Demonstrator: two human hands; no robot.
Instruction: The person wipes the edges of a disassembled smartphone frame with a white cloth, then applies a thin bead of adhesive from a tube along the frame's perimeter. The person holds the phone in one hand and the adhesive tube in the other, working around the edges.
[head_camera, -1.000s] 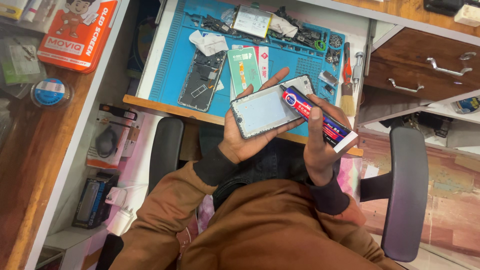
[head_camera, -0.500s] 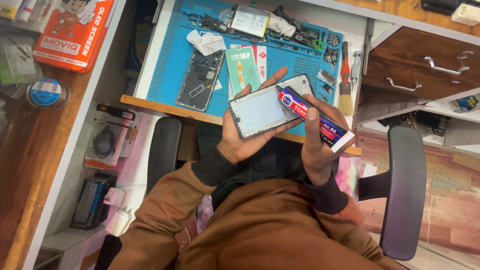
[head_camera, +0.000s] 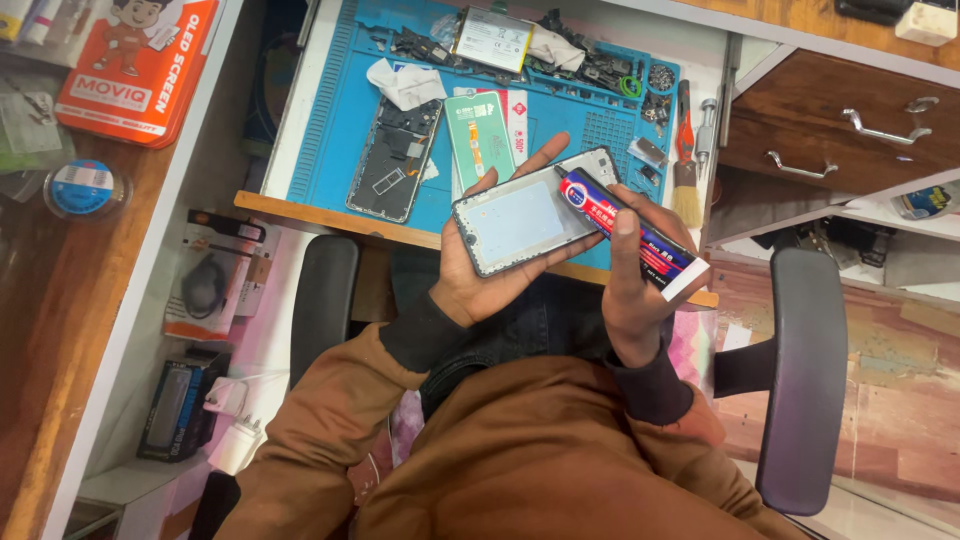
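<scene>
- Phone frame, a dark-rimmed rectangular shell with a pale inner plate (head_camera: 528, 222), lies face up in the left hand (head_camera: 478, 285), fingers spread beneath and curled at its edges, held above the lap, just short of the blue silicone work mat (head_camera: 330, 110).
- Right hand (head_camera: 628, 290) pinches a red, white and blue glue tube (head_camera: 625, 228), nozzle at the frame's far right corner.
- Risk: a hard squeeze could flood adhesive onto the plate; the one-handed cradle could tip.
- Frame's long axis runs left to right, right end tilted away.
</scene>
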